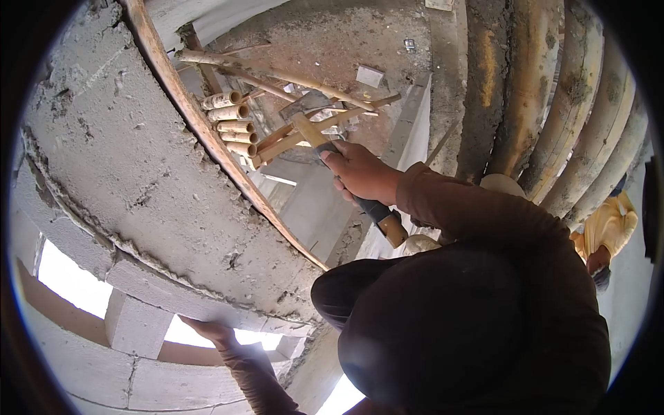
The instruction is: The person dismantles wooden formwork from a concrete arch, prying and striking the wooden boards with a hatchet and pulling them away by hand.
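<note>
My right hand (361, 171) is closed round the dark-wrapped grip of a hammer (391, 227). The hammer's metal head points up and left, clear of the concrete. My left hand (213, 332) is at the lower left, beside an opening in the block wall (173, 377), near the underside of the block edge. Its visible fingers are stretched out, with nothing seen in them. Between my hands runs a broad band of rough grey concrete (159, 173), edged by a thin wooden strip (200, 131).
Cut bamboo poles (238, 137) and loose timber (290, 76) are below, beyond the strip. Thick round poles (529, 83) stand side by side at the upper right. A person in a yellow top (609, 225) is at the far right. My dark-clad knee (346, 287) is near the concrete's end.
</note>
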Available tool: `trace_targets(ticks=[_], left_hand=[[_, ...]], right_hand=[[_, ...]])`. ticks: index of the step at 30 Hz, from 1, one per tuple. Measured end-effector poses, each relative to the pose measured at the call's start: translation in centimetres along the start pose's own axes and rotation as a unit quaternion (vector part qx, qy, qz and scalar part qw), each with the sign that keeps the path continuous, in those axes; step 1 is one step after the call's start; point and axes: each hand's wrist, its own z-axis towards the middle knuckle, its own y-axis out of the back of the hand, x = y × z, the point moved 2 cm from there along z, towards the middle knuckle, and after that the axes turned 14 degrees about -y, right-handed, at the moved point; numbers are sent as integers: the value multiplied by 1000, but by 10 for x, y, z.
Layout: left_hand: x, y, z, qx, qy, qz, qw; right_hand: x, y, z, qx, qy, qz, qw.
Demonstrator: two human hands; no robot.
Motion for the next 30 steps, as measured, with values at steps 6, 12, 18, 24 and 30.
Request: trace_targets(ticks=[6, 12, 18, 24, 30], left_hand=[[-10, -11, 1, 95, -23, 3, 995], [-13, -15, 0, 111, -14, -8, 994], [-17, -19, -2, 114, -37, 53, 991], [-8, -8, 1, 102, 7, 3, 995], [1, -3, 4, 83, -19, 5, 996]], right_hand=[[73, 12, -3, -8, 91, 168, 982], [136, 11, -3, 97, 82, 266, 956], [155, -11, 0, 133, 75, 257, 954], [147, 1, -10, 136, 100, 220, 961], [153, -4, -4, 88, 96, 228, 965]])
